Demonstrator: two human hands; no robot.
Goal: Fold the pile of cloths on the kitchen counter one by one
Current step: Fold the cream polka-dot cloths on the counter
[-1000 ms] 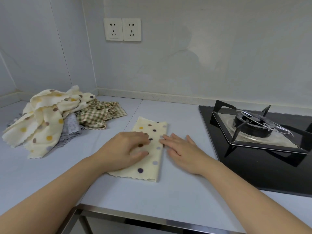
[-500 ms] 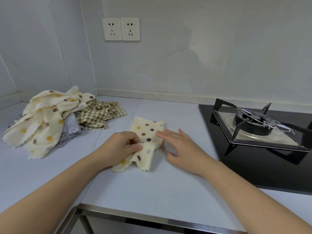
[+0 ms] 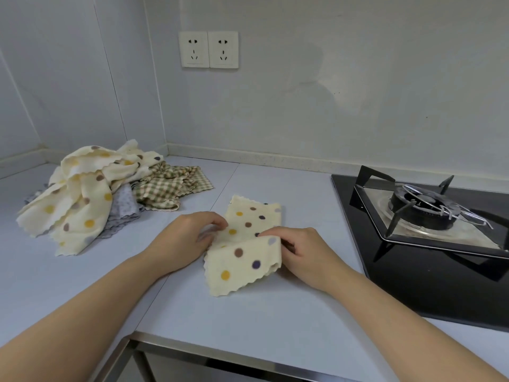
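Note:
A cream cloth with coloured dots (image 3: 245, 252) lies on the pale counter (image 3: 248, 312) in front of me, folded into a strip with its near end turned up and over. My left hand (image 3: 187, 238) pinches the cloth's left edge at the fold. My right hand (image 3: 305, 252) pinches the right corner of the raised near end. To the left lies the pile of unfolded cloths: a large cream dotted one (image 3: 80, 199) on top, a grey one (image 3: 121, 213) under it and a green checked one (image 3: 170, 188) beside it.
A black gas hob (image 3: 429, 260) with a metal burner stand (image 3: 429, 213) takes up the counter's right side. Two wall sockets (image 3: 208, 49) sit on the back wall. The counter's steel front edge (image 3: 220, 357) runs below my arms.
The cloth lay flat as a strip under both hands. My left hand lifted its near end, and now both hands grip that end, which is raised and turned over the middle.

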